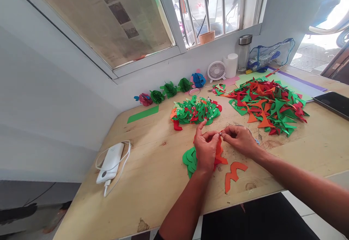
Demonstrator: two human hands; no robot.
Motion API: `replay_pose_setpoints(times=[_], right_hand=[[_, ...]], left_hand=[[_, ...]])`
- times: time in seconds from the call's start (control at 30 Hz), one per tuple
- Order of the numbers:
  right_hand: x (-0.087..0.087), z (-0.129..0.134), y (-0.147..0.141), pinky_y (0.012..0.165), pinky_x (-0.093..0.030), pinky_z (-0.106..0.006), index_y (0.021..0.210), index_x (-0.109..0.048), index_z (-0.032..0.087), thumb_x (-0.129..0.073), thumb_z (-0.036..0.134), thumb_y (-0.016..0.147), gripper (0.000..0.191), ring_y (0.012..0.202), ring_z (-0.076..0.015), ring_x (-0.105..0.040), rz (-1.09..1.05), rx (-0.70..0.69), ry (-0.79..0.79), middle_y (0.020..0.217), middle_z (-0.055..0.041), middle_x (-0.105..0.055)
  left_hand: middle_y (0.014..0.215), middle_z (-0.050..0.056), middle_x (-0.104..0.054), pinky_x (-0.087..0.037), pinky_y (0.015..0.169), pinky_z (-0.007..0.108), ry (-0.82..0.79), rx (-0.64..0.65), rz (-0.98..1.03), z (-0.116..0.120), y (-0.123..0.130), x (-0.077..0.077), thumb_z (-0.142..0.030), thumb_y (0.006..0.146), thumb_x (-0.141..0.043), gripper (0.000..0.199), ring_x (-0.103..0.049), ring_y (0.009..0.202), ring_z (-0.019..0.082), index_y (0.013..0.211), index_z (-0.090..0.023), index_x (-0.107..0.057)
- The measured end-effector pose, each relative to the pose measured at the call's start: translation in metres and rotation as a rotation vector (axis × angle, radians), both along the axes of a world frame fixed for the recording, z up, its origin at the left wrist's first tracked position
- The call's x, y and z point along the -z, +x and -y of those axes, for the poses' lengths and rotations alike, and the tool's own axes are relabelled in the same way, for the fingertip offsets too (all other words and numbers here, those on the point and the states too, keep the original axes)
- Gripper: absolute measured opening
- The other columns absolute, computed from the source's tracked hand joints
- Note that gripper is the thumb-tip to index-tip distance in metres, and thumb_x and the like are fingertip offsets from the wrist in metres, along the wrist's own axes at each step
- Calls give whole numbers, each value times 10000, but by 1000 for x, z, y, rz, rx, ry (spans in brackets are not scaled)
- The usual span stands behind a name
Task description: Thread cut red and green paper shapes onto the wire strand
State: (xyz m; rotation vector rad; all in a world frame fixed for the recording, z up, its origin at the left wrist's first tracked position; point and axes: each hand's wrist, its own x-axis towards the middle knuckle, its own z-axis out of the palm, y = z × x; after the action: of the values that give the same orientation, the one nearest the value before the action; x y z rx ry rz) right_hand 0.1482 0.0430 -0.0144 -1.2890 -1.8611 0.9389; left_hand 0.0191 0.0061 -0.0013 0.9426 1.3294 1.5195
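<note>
My left hand (206, 150) and my right hand (240, 141) meet above the table, thumbs and forefingers pinched at one spot. What lies between the fingertips is too small to make out. Beneath my left hand are green paper cutouts (190, 160) with rounded edges and orange paper pieces (221, 157), partly hidden by it. A separate curved orange paper cutout (235, 174) rests on the wood below my right hand. Just beyond my hands is a pile of small green and red cutouts (196, 111), some with pale bits on them.
A larger heap of paper scraps (268, 105) covers the right side, near a black phone (334, 102). Folded paper figures (169, 89), a small fan (216, 71) and a glass bottle (244, 54) line the wall. A cabled power bank (110, 163) lies left on the wooden table (152, 171).
</note>
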Motion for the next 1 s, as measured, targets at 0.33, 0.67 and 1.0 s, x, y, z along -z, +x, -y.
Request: replay_pose_setpoints(times=[0.33,0.67,1.0], right_hand=[[0,-1,0,468,-302,-228,639,-618,170,-548,328,774,218,498,-95,-402,-6,3,2,528,26,-509],[-9,3,-2,540,-432,-242,731,-697,174,-541,327,784,225,573,-127,-539,-264,-87,-193,627,-23,-656],[-13,5,-1,510,-400,-231,765,-706,155,-584,414,761,286,566,-111,-513,-448,-128,-407,646,-48,-667]], left_hand=[[771,22,-686,-512,671,234,78,-17,-186,3,3,1,-134,737,-633,625,-627,666,114,1325,-171,-425],[752,1,-658,-527,644,241,163,-107,-332,7,2,-1,-110,757,-591,585,-633,668,125,1315,-230,-463],[740,-1,-652,-527,675,229,176,-99,-282,9,1,-5,-125,766,-597,526,-642,708,120,1270,-224,-482]])
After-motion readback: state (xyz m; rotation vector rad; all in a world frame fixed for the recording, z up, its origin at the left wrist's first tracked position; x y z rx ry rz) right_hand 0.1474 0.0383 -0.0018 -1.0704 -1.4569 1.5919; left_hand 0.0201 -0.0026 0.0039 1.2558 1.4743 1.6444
